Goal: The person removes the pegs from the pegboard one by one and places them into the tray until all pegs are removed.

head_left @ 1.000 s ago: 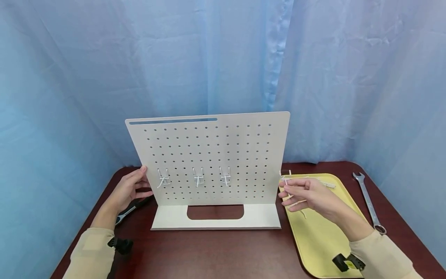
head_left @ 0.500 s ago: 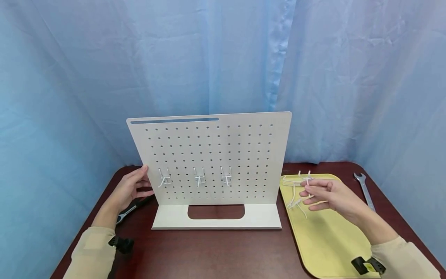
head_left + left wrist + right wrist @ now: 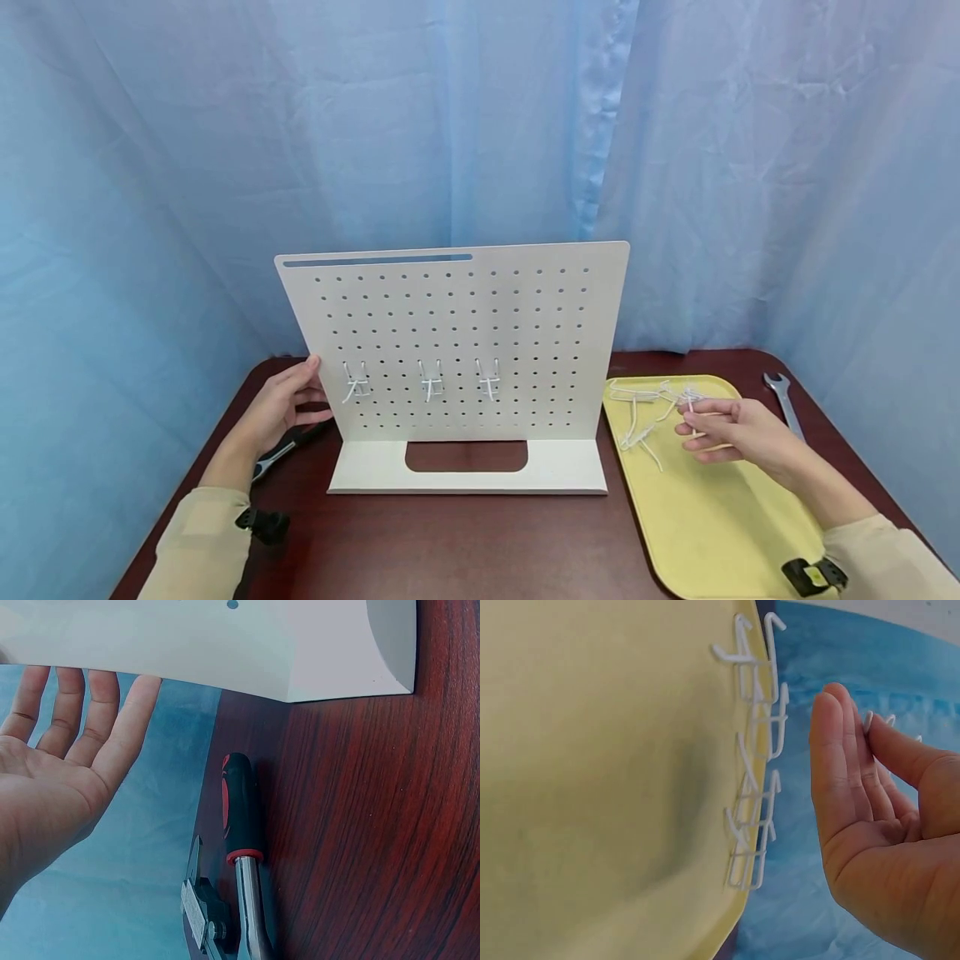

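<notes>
A white pegboard [image 3: 450, 400] on a flat base stands upright on the table. Three white wire hooks hang in its lower rows, including one in the middle [image 3: 431, 387]. My left hand [image 3: 273, 408] holds the board's left edge, thumb in front and fingers passing behind; the left wrist view shows the fingers reaching behind the edge of the board [image 3: 150, 637]. To the right, my right hand [image 3: 742, 429] pinches a white double-prong hook [image 3: 691, 410] between thumb and fingertips above the yellow tray [image 3: 720, 525]. Several similar hooks [image 3: 754, 697] lie along the tray's far end.
An open-end wrench [image 3: 784, 404] lies right of the tray. Left of the board lie a tool with a black-and-red handle [image 3: 244, 806] and a dark metal tool [image 3: 199, 907], partly cut off. Blue curtains [image 3: 450, 125] surround the dark wooden table [image 3: 450, 542].
My right hand has moved right with its hook, from beside the board's right edge to over the tray. My left hand stays on the board's left edge.
</notes>
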Demonstrator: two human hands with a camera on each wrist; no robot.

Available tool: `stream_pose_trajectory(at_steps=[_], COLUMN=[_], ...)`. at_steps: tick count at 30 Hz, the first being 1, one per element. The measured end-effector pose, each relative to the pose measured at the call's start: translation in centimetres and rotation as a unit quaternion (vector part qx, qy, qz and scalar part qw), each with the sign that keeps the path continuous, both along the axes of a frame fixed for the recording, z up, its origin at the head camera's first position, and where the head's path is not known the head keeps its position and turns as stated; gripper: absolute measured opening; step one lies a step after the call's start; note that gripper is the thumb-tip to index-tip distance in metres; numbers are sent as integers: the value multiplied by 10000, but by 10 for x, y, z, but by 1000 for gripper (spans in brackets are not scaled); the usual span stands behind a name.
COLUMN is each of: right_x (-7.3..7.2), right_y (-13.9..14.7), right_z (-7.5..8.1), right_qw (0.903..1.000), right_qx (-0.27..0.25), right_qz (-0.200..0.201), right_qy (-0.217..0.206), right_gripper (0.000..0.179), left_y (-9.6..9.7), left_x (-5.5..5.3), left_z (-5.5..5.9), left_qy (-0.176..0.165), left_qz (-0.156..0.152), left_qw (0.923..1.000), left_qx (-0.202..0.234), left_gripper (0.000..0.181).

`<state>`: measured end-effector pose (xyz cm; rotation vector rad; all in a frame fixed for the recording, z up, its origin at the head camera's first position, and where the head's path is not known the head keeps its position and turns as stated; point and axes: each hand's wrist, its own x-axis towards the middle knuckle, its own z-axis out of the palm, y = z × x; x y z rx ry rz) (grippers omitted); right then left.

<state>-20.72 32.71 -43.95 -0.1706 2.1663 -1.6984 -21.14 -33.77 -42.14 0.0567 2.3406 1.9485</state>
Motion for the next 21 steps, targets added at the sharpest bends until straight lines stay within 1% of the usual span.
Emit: stream_pose_trajectory(at_steps=[4, 9, 15, 21], right_x=[-2, -3, -6, -10], right_y=[9, 15, 20, 20], right_z=[-7, -14, -24, -34], right_qw=[9997, 9987, 9963, 9939], right_qx=[111, 240, 723, 917], right_qz=[46, 58, -21, -5], right_qy=[-223, -441, -468, -606], right_gripper=[46, 45, 53, 53], left_y=[0, 0, 1, 1], left_x=[0, 0, 0, 1], left_z=[-1, -1, 1, 1], left_qy=[13, -2, -3, -1], left_qz=[-2, 9, -10, -14], left_qw=[10000, 10000, 10000, 10000], left_qx=[29, 45, 52, 50], left_gripper=[44, 45, 46, 47])
